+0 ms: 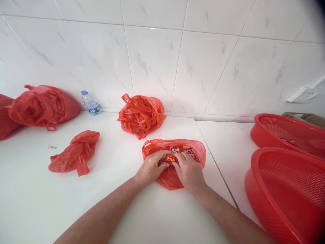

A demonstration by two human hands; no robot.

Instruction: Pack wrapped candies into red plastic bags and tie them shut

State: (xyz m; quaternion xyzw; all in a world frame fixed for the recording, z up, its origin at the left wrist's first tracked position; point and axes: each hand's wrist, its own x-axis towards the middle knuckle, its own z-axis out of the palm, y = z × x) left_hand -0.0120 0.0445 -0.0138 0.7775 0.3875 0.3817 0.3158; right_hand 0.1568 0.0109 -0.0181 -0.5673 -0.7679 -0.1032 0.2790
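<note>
Between my two hands, over the mouth of an opened red plastic bag [169, 181], is a small red packet [170, 158] with yellow lettering. My left hand [151, 167] pinches its left end with thumb and fingers. At the right end, the thumb and fingers of my right hand [190, 171] close on the same packet. More small printed packets [191, 154] lie inside the bag just behind my fingers. My hands hide part of the bag's contents.
A crumpled red bag [76, 150] lies to the left. Behind stand a bag stuffed with red plastic [142, 117], a water bottle [90, 104] and a full red bag [48, 105] against the tiled wall. Red mesh baskets [261, 189] occupy the right side, beyond a table seam.
</note>
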